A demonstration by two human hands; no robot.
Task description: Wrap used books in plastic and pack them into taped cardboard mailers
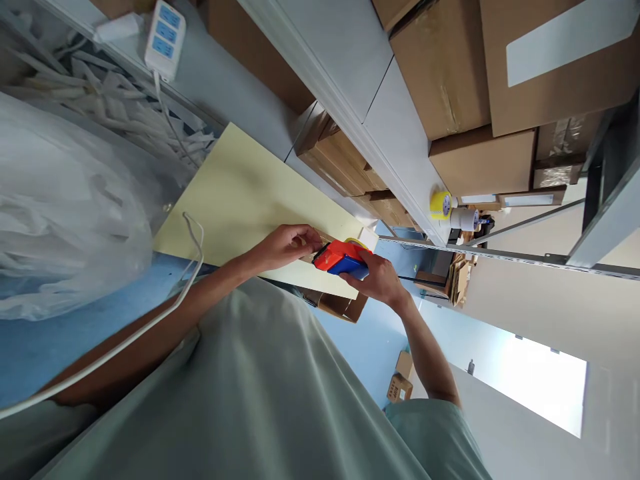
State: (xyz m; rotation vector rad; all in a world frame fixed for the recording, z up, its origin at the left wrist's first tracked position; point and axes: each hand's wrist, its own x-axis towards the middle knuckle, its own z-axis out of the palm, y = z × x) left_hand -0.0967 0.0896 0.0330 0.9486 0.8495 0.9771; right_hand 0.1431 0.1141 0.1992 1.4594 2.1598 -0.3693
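Note:
A red and blue tape dispenser [345,257] is in my right hand [381,277], its black cutting end turned toward my left hand. Part of a yellow-rimmed tape roll shows behind it. My left hand [290,245] is closed just beside that cutting end, with fingers curled and thumb drawn in. Whatever its fingertips hold, if anything, is too small to make out. Beneath both hands lies a pale yellow board [250,193], the work surface. A bit of brown cardboard [311,256] shows between my left hand and the dispenser, mostly hidden.
A white shelf [345,60] runs beside the board, stacked with cardboard boxes [445,73]. Tape rolls [441,205] stand near its end. A white cable [150,327] crosses over my left arm. A large plastic bag [70,207] and a power strip [165,40] are at the left.

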